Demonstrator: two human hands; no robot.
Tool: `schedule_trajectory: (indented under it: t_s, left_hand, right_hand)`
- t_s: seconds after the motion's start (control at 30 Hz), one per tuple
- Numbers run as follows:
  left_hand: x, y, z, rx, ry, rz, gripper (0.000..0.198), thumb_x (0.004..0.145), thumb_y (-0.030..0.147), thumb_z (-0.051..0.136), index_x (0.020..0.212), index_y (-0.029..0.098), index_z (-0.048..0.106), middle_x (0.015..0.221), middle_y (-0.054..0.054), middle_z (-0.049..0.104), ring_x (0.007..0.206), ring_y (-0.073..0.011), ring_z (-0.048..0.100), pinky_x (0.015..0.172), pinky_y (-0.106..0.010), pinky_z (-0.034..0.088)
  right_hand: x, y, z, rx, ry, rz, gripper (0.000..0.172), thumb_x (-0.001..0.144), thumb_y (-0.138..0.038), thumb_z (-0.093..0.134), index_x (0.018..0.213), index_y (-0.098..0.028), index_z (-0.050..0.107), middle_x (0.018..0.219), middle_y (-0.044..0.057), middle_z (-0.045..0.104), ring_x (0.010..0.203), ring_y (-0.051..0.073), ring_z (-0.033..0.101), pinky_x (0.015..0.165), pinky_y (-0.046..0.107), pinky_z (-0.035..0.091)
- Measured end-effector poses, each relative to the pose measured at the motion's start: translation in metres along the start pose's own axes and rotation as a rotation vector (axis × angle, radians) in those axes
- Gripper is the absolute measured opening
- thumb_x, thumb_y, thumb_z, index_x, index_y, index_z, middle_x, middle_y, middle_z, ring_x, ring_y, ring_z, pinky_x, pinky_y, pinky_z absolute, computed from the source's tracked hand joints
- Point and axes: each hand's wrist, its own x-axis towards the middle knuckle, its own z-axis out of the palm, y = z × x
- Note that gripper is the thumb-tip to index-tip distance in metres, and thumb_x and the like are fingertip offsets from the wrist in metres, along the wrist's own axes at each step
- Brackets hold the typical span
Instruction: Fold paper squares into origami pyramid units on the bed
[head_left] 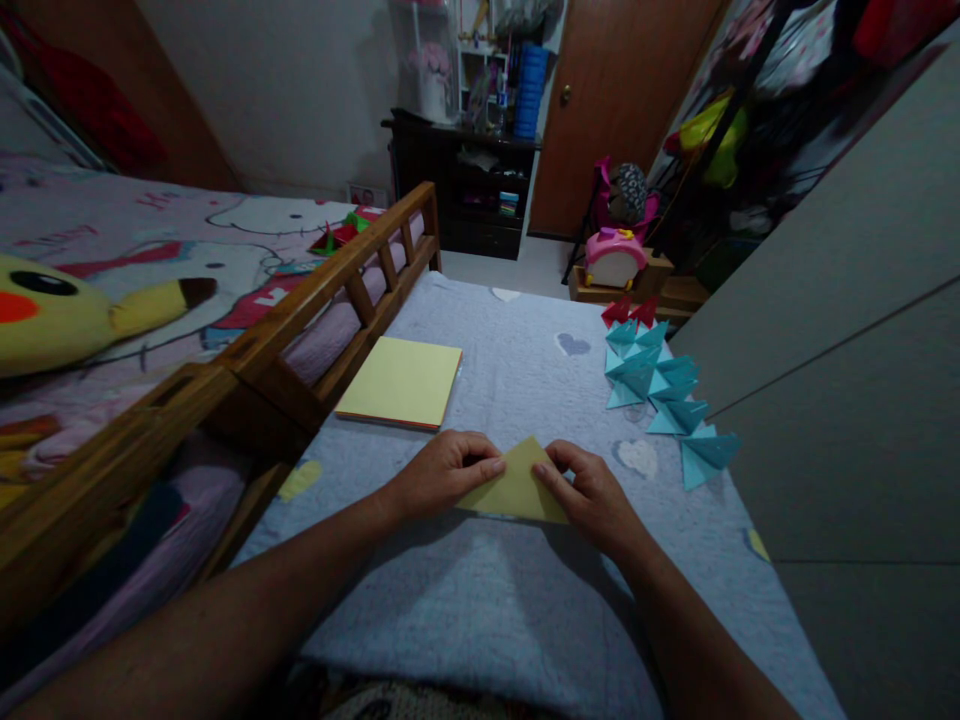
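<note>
A yellow sheet of paper (517,490), folded into a triangle with its tip pointing away from me, is held just over the light blue bedsheet (480,610). My left hand (450,468) pinches its left slope between thumb and fingers. On the right slope, my right hand (589,490) grips it the same way, thumb on top. The long folded edge faces me. Beyond my left hand lies a square stack of coloured paper (401,382), yellow on top with orange showing at its edge.
Several folded light blue paper shapes (634,372) stand along the right edge, with red ones (628,310) behind them. A wooden bed rail (300,310) runs along the left. Beyond it lies a yellow plush toy (67,315). A pale cabinet (840,330) borders the right side.
</note>
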Motion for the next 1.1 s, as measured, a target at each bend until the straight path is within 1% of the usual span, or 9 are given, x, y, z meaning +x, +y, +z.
schedule_trajectory:
  t_s: [0.23, 0.43, 0.77, 1.1]
  left_hand:
    - [-0.0005, 0.0005, -0.0002, -0.002, -0.012, -0.017, 0.035, 0.087, 0.044, 0.058, 0.08, 0.014, 0.073, 0.075, -0.005, 0.063, 0.068, -0.0152, 0.054, 0.061, -0.027, 0.039]
    - [-0.0003, 0.0016, -0.0007, -0.009, -0.015, -0.002, 0.034, 0.087, 0.043, 0.058, 0.078, 0.014, 0.072, 0.074, -0.005, 0.063, 0.068, -0.015, 0.054, 0.062, -0.027, 0.039]
    - [-0.0007, 0.0025, -0.0002, -0.019, -0.011, -0.006, 0.034, 0.087, 0.044, 0.057, 0.076, 0.015, 0.072, 0.073, -0.005, 0.063, 0.066, -0.0145, 0.053, 0.06, -0.027, 0.038]
    - [-0.0009, 0.0033, -0.001, 0.008, -0.009, 0.004, 0.035, 0.088, 0.044, 0.057, 0.076, 0.015, 0.072, 0.073, -0.005, 0.064, 0.068, -0.0155, 0.054, 0.061, -0.027, 0.039]
  right_hand:
    - [0.0001, 0.0005, -0.0005, 0.005, -0.008, 0.0, 0.027, 0.092, -0.038, 0.048, 0.074, -0.02, 0.055, 0.071, 0.0, 0.055, 0.066, 0.014, 0.052, 0.061, 0.026, 0.037]
    - [-0.001, -0.0012, -0.0006, 0.029, -0.021, 0.039, 0.03, 0.093, -0.041, 0.047, 0.074, -0.02, 0.057, 0.071, 0.0, 0.055, 0.065, 0.014, 0.051, 0.06, 0.026, 0.037]
    - [-0.0003, -0.0016, -0.0007, 0.028, -0.005, 0.017, 0.031, 0.093, -0.04, 0.047, 0.071, -0.02, 0.055, 0.069, -0.001, 0.053, 0.064, 0.014, 0.05, 0.059, 0.026, 0.036]
    - [-0.0006, -0.0025, -0.001, 0.024, 0.0, 0.021, 0.031, 0.093, -0.04, 0.047, 0.071, -0.02, 0.055, 0.069, -0.001, 0.054, 0.064, 0.014, 0.051, 0.059, 0.026, 0.037]
